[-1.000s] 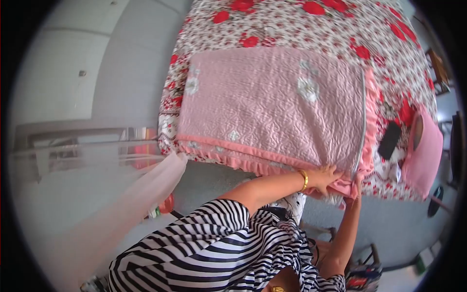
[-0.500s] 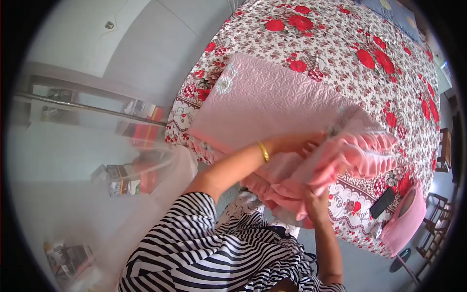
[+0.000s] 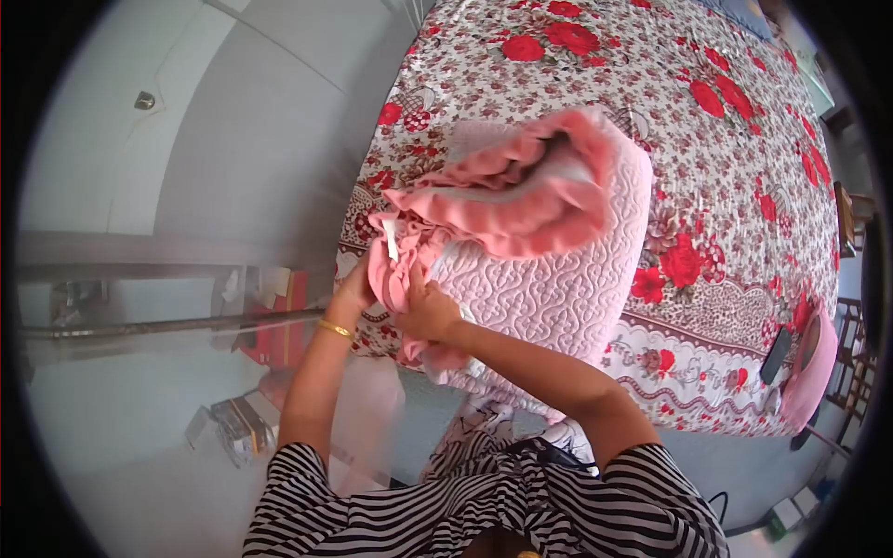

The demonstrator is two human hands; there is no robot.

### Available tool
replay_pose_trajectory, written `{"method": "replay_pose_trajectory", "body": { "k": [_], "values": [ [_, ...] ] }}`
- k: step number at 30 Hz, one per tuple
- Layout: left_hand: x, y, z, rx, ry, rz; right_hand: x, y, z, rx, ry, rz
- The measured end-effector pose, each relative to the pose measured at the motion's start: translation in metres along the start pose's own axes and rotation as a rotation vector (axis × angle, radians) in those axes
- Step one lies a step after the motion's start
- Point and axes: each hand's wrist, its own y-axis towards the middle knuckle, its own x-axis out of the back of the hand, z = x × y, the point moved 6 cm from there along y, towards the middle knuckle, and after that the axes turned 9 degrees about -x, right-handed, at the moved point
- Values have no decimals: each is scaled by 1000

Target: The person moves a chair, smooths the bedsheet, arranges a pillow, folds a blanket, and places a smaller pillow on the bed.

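Observation:
A pink quilted cover (image 3: 544, 302) with a gathered, ruffled edge lies partly folded over on the bed. Its ruffle (image 3: 535, 223) stands up in a loop, with a dark opening inside. My left hand (image 3: 354, 291), with a gold bangle on the wrist, grips the bunched ruffle at the cover's left corner. Close beside it, my right hand (image 3: 432, 314) is closed on the same bunched fabric. A small white tag (image 3: 390, 239) shows on the ruffle just above both hands. Some fingertips are hidden in the folds.
A white bed sheet with red flowers (image 3: 716, 177) spreads under the cover. At the bed's right edge are a dark phone (image 3: 775, 360) and a pink rounded object (image 3: 811, 372). To the left, a metal rail (image 3: 167, 325) runs before translucent sheeting and boxes (image 3: 244, 423).
Both hands have moved left along the cover to its left corner. The ruffled side has been flipped up and over to the left, and the view has turned slightly.

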Motion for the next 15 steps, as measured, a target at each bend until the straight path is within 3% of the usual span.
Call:
{"method": "replay_pose_trajectory", "body": {
  "k": [2, 4, 6, 8, 9, 10, 11, 12, 13, 15],
  "values": [
    [32, -1, 37, 177, -117, -1, -28, 28, -15, -91, -26, 20],
    [69, 1, 86, 136, -125, -30, -49, 23, -29, 188, 74, 330],
    [83, 6, 104, 95, -161, -68, -56, 22, -66, 369, 132, 158],
    [86, 4, 105, 77, 66, -61, -1, 16, -80, 314, 188, 122],
    [91, 7, 113, 170, 118, 1, 30, 17, -91, 259, 73, -153],
    [86, 7, 104, 173, 110, -1, 63, 21, -100, 196, 55, -257],
    [74, 3, 93, 284, 378, 68, 94, 30, -112, 242, 7, -491],
    [67, -1, 91, 392, 647, 136, 122, 42, -123, 148, 41, -565],
    [61, 3, 88, -35, 495, 134, 145, 54, -126, 129, -49, -622],
    [52, -2, 78, -42, 481, 115, 174, 70, -108, 151, -175, -700]
  ]
}}
